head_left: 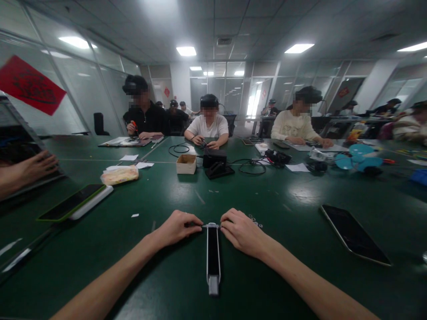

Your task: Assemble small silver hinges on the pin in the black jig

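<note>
Both hands work the far end of a long narrow black-and-grey bar-shaped device (212, 258) lying flat on the dark green surface (167, 275), its long axis running straight away from the wearer. Left hand (176, 227) sits at the left of the far tip, fingers (196, 221) curled in and pinched at the corner of the device end; looks closed on something tiny there, can't tell what, too small. Right hand (240, 230) mirrors it on the right side, fingers bent down, tips touching the far-end edge of the device. Neither hand lifts it; the near grey end rests free on the surface.

Step in hand, as a judgement: fine work on the end cap or a fastener at the far tip, both hands steadying. Next move likely calls for a precise fingertip pinch at that same tip while the body stays flat.

Small scatter of tiny silver ring-like parts (255, 221) lies just beside the right hand, beyond the knuckles. A black flat tablet (354, 234) lies well apart on the right, a green-cased phone (74, 202) on the left. Small cardboard box (186, 163) mid-surface; other people sit at the far side.
</note>
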`<state>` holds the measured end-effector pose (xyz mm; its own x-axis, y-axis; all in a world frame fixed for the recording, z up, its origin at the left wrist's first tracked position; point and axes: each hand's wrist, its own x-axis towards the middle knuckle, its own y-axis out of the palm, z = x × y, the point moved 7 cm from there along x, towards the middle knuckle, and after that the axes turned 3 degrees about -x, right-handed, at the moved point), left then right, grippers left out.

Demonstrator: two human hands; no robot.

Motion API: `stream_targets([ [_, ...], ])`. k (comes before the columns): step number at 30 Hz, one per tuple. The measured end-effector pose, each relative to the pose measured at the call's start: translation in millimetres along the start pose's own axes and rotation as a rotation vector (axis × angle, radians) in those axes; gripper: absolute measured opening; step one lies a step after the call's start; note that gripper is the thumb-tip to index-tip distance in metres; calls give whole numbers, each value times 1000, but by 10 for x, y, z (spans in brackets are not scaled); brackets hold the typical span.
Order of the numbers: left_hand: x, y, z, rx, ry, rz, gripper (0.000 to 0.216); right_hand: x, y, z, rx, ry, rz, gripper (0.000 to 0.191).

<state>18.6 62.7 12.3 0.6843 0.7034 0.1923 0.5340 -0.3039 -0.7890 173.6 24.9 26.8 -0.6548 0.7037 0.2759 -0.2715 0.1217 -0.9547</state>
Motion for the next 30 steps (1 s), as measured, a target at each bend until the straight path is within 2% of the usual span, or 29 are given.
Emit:
stream_targets([
  [11,-6,28,83,-232,-212,-53,20,7,-20,12,27,-14,-8,20],
  [19,-15,49,92,-294,-225,-84,19,9,-23,14,34,-6,-1,20],
  [30,15,77,-20,-125,-195,-71,16,13,-23,23,30,-16,-4,20],
])
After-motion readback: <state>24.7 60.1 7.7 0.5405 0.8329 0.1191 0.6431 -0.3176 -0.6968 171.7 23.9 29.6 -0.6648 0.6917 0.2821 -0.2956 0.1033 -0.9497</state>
